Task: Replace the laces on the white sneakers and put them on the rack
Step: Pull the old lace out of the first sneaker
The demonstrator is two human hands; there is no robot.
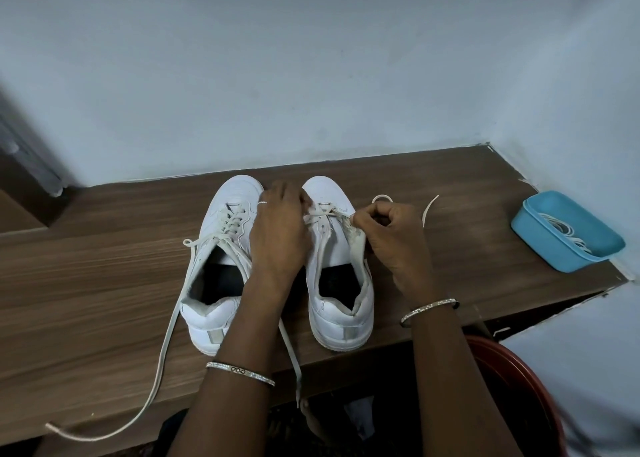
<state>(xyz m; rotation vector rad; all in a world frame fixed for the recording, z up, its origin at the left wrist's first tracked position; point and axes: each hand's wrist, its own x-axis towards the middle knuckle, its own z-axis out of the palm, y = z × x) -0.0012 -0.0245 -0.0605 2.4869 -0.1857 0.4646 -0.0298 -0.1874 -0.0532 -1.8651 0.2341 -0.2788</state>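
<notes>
While we scan left to right: left sneaker (221, 248) stands mid-frame on the wooden surface (86, 283), laced, with its left lace (233, 219) trailing loose toward the lower left edge. Left hand (280, 228) sits on the front of the right sneaker (341, 283), fingers curled down; whether they pinch anything we cannot tell. Right hand (391, 234) pinches the right lace (429, 209) beside an eyelet, fingers curled tight. We judge the step as unlacing: steady the shoe and draw out each crossing row by row, no yanking. Blue tub (540, 248) at the right edge holds spare laces (568, 231). No rack in view. No brand or writing readable.
</notes>
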